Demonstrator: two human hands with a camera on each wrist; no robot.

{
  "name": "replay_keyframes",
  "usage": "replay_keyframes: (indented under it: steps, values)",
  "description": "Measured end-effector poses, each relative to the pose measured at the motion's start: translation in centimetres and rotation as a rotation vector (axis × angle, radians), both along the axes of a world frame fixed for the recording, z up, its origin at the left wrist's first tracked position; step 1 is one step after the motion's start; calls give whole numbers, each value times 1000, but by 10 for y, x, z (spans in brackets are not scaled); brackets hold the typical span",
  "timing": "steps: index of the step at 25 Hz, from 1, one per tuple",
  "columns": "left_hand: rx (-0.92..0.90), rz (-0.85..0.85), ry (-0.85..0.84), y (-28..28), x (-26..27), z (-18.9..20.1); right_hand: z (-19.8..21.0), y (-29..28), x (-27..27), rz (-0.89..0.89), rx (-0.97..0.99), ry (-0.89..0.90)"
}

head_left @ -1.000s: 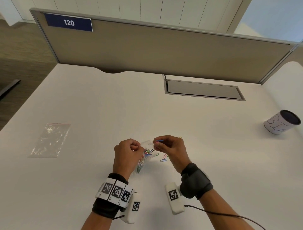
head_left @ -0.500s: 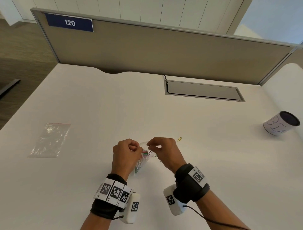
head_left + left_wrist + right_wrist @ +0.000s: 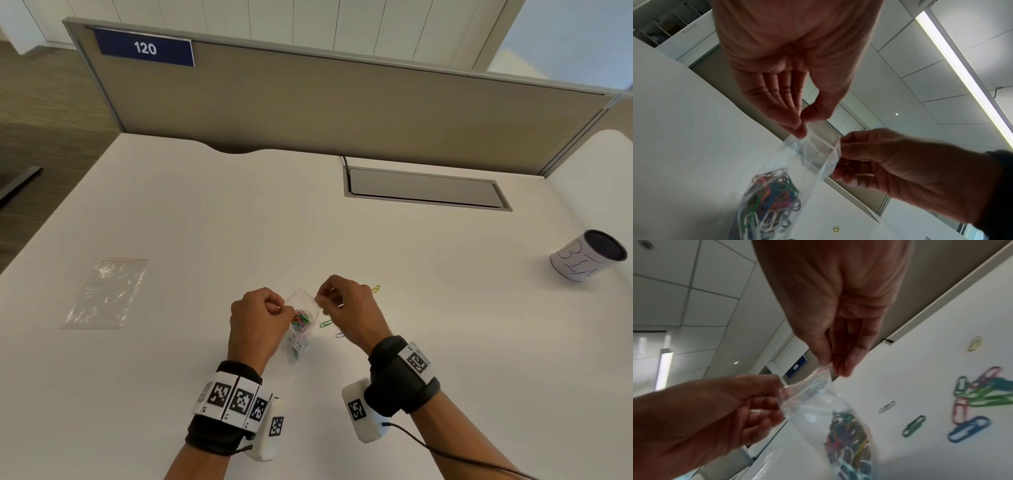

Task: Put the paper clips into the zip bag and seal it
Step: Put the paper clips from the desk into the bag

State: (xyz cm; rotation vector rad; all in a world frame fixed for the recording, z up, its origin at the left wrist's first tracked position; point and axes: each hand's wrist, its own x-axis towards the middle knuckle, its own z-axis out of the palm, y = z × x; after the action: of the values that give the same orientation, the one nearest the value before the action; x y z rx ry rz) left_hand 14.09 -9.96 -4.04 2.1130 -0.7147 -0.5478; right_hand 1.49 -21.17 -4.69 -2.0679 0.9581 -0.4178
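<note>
A small clear zip bag (image 3: 300, 305) hangs upright between my hands, with several coloured paper clips (image 3: 301, 317) bunched in its lower half. My left hand (image 3: 286, 308) pinches the left end of the bag's mouth between thumb and forefinger (image 3: 800, 129). My right hand (image 3: 320, 303) pinches the right end of the mouth (image 3: 838, 369). The mouth stands spread between the two pinches. Loose clips lie on the desk to the right of the bag: a green one (image 3: 325, 323), a purple one (image 3: 339, 334) and a yellow one (image 3: 376, 288). The right wrist view shows several more loose clips (image 3: 986, 391) there.
A second, empty zip bag (image 3: 106, 294) lies flat at the desk's left. A paper-wrapped cup (image 3: 587, 255) stands at the far right. A grey cable hatch (image 3: 424, 188) is set in the white desk (image 3: 205, 222) in front of the partition (image 3: 342, 102).
My right hand held a blue clip over the bag's mouth, then moved left to the bag. It now pinches the mouth's right end, and the clip is gone from its fingers. The left hand kept its hold.
</note>
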Motion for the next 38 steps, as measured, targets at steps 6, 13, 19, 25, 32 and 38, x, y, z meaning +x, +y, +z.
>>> replay_keyframes:
  steps: [6,13,19,25,32,38]
  values:
    - [-36,-14,25,2,-2,1,-52,-41,-28,150,-209,362]
    - [-61,-48,29,-3,-7,3,-70,-35,-22,550,-438,471]
    - [-40,-51,24,-6,-9,3,-67,-65,-63,36,-243,283]
    - [-37,-70,14,-10,-15,2,-80,-49,-66,185,-207,433]
    - [-42,-75,24,-13,-19,1,-90,-37,-66,231,-401,333]
    - [-33,-85,45,-12,-21,1,-83,-44,-59,226,-424,433]
